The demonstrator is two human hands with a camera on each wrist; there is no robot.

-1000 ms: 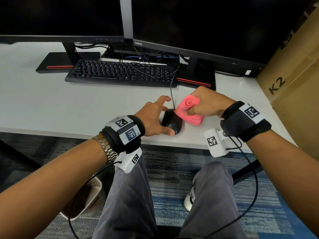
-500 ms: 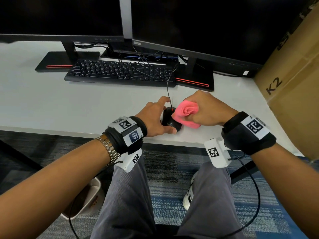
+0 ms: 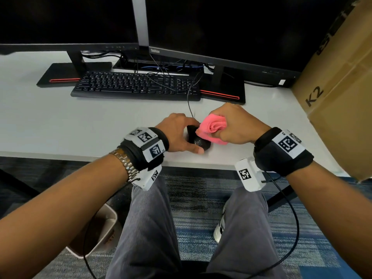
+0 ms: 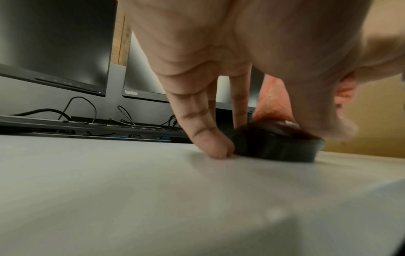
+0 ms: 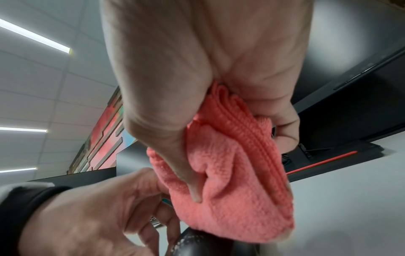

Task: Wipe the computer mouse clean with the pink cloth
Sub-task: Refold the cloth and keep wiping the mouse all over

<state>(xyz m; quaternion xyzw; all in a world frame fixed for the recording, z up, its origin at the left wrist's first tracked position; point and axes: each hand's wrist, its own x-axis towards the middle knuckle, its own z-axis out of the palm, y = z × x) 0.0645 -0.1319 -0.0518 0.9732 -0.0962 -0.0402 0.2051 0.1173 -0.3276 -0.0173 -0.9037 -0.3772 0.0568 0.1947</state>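
Note:
A black wired computer mouse (image 3: 198, 142) (image 4: 276, 147) (image 5: 197, 242) sits on the white desk (image 3: 80, 125) near its front edge. My left hand (image 3: 181, 135) (image 4: 241, 121) (image 5: 105, 207) holds the mouse from the left side, thumb at its near end and fingers along its far side. My right hand (image 3: 231, 125) (image 5: 208, 112) grips a bunched pink cloth (image 3: 211, 127) (image 5: 232, 181) (image 4: 271, 102) and presses it onto the top right of the mouse. The cloth hides part of the mouse's top.
A black keyboard (image 3: 136, 86) lies behind the mouse, with two dark monitors (image 3: 201, 27) on stands behind it. A large cardboard box (image 3: 342, 87) stands at the desk's right end. The mouse cable (image 3: 189, 105) runs back toward the keyboard. A bin (image 3: 96, 232) sits under the desk.
My right hand has slid the pink cloth across the top of the mouse toward the left and nearer. My left hand's fingers have closed more tightly round the mouse.

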